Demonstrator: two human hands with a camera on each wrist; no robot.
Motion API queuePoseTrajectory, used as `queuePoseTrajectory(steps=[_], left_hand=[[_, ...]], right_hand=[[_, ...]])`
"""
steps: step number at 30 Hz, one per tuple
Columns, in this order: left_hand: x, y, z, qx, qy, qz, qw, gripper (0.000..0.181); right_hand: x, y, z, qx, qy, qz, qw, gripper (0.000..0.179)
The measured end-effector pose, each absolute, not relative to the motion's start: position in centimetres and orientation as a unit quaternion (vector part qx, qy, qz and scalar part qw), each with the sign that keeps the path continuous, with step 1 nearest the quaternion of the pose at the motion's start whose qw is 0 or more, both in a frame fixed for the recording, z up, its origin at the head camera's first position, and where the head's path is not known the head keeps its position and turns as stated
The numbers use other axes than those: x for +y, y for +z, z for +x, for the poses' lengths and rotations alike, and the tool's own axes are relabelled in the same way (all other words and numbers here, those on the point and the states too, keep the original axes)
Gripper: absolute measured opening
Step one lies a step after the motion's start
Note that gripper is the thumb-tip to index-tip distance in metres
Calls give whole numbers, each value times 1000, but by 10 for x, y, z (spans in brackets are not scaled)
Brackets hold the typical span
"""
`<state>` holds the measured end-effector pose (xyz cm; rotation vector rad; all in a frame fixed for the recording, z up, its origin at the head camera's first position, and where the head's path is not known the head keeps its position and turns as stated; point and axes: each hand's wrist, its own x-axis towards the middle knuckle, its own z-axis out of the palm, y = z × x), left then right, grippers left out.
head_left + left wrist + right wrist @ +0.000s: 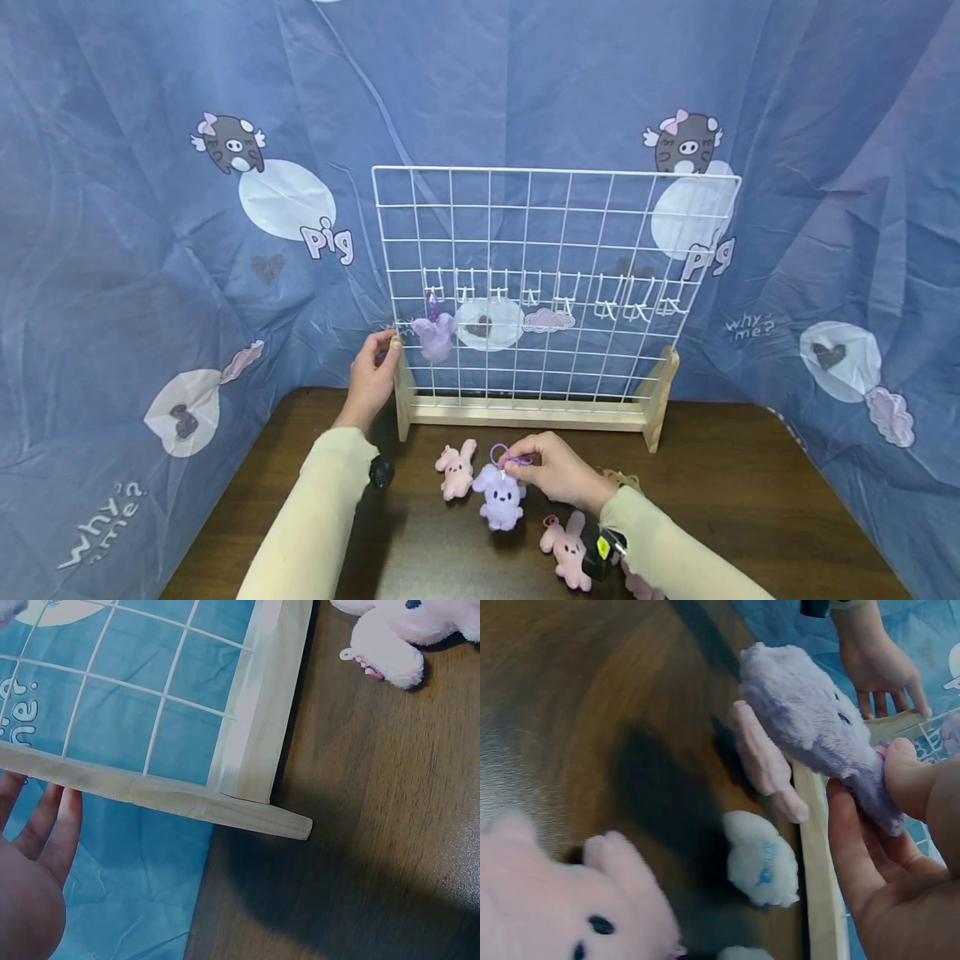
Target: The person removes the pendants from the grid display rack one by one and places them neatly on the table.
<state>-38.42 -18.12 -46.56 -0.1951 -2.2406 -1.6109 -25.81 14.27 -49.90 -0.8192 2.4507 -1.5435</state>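
Note:
My right hand (555, 471) pinches a purple plush keychain (500, 498) by the top near its purple cord loop (501, 454), and the plush hangs over the table. In the right wrist view, the thumb and fingers close around its upper end. My left hand (372, 375) holds the left side of a white wire grid rack (510, 242) at its wooden post (150, 791); the left wrist view shows several fingers against the post, the thumb out of sight. Another purple plush (435, 337) hangs from the leftmost of several white hooks (530, 296) on the grid.
A pink plush (456, 471) lies left of the held one. A second pink plush (567, 550) lies by my right wrist, with another pink one (641, 583) partly under the sleeve. The right wrist view shows a white plush (761, 859) near the rack's wooden base (525, 411).

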Motion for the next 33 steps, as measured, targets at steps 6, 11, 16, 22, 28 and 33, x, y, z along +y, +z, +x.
queuePoseTrajectory(steps=[6,11,16,22,28,33], left_hand=[[-181,-467,-385,-795,-573,-69,187,34],[-181,-467,-386,-794,-573,-70,189,34],[-182,-467,-386,-794,-574,-71,188,35],[-183,-468,-386,-792,-578,-73,183,35],[-182,-466,-385,-793,-578,-68,178,34],[-181,-465,-383,-795,-575,-64,179,35]], right_hand=[[143,-508,-253,826,-475,-297,56,6],[144,-516,-249,830,-466,-296,79,6],[145,-523,-246,829,-455,-313,87,6],[145,-526,-244,844,-423,-316,97,5],[146,-527,-241,856,-401,-305,114,5],[147,-528,-241,864,-373,-319,109,4]])
